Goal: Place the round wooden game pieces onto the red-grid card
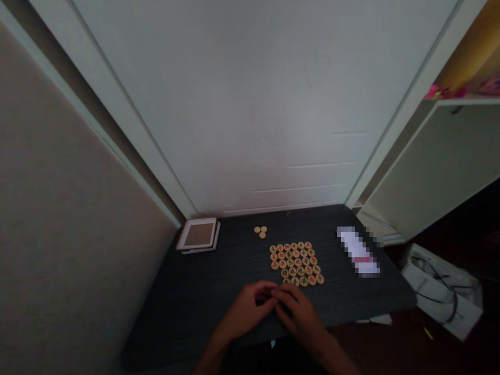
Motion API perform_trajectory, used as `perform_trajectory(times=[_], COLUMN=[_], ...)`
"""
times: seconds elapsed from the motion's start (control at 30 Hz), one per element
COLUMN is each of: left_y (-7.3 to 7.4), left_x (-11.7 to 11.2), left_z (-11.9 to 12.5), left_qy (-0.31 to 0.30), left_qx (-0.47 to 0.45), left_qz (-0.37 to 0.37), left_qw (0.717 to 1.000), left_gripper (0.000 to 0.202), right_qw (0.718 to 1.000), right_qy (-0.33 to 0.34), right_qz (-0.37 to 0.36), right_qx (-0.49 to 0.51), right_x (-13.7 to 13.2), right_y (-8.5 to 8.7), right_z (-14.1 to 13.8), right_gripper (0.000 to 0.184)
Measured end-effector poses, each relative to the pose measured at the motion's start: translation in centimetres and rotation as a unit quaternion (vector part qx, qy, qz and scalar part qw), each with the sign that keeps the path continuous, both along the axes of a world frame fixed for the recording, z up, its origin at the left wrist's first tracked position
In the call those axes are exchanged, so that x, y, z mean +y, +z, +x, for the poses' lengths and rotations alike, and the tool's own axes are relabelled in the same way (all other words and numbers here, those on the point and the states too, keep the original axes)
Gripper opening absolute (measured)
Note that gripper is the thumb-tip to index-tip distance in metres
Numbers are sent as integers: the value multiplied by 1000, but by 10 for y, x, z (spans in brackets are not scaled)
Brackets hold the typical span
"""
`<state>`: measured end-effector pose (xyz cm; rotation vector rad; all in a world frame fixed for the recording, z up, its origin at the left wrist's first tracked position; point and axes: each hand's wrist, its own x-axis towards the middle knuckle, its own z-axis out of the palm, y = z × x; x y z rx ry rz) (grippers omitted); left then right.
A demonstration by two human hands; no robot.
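Note:
My left hand (250,308) and my right hand (297,312) meet over the front part of the dark table. The left thumb and fingers curve into a ring whose tips touch the right fingertips. Whatever lies between them, if anything, is hidden. Just beyond my right hand, round wooden Chinese chess pieces (297,263) lie in close rows, marked with red or black characters. My right fingers partly cover the nearest row at its left end. Farther back, three plain-looking pieces (262,235) sit in a small cluster, with no characters visible on them.
A stacked pair of shallow frame-like boxes (200,234) rests at the table's back left. A blurred-out white item (357,250) lies on the right. The dark table (187,291) backs onto a white panel (234,104). A white box with cables (445,291) stands right of the table.

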<state>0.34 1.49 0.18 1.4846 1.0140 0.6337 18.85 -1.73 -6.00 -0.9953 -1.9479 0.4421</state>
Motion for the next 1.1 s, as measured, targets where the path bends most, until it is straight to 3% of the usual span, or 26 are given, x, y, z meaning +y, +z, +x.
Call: perform_trajectory(times=[0.33,0.8,1.1], left_y=[-15,-38,-31], left_x=[-6,-4,1], left_z=[5,0,-4], left_qy=[9,85,44], left_qx=[-11,-25,-73], left_qz=[-43,-88,-115], left_qw=[999,992,990], left_gripper=[24,31,31], right_qw=[1000,997,998], right_qy=[-3,18,0], right_qz=[-12,-9,-4], right_qx=[-14,-81,-56], right_x=[0,-2,0], right_y=[-22,-21,-24], right_z=[2,-1,-1], right_gripper=[36,36,30])
